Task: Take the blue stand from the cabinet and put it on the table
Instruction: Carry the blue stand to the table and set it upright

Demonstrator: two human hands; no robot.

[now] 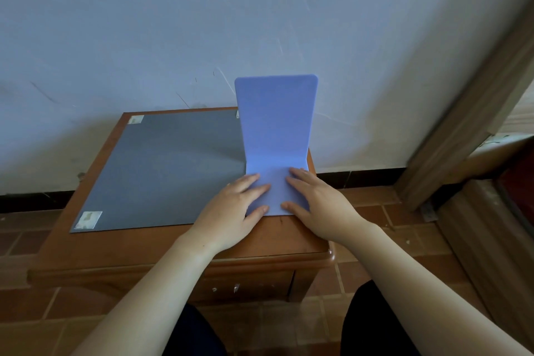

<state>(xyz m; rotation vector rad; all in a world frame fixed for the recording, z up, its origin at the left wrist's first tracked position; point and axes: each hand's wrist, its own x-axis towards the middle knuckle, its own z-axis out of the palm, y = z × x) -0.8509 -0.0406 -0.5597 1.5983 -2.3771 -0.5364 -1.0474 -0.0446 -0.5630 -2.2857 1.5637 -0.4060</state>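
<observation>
Both hands, left hand [231, 211] and right hand [318, 202], press flat, fingers [254, 185] spread open, on the blue stand [276, 124] base atop the surface [260, 237].

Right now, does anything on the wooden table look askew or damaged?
Nothing serious. The blue L-shaped stand stands upright at the right edge of the brown wooden table, both hands flat on its base. The grey mat has worn tape at its corners.

Scuffed bluish wall [173, 23], terracotta tile floor [375, 217] (wooden doorframe [468, 113] right).

A plain home room: scuffed painted wall [173, 23], terracotta floor tiles [372, 225], wooden doorframe [474, 113].
</observation>
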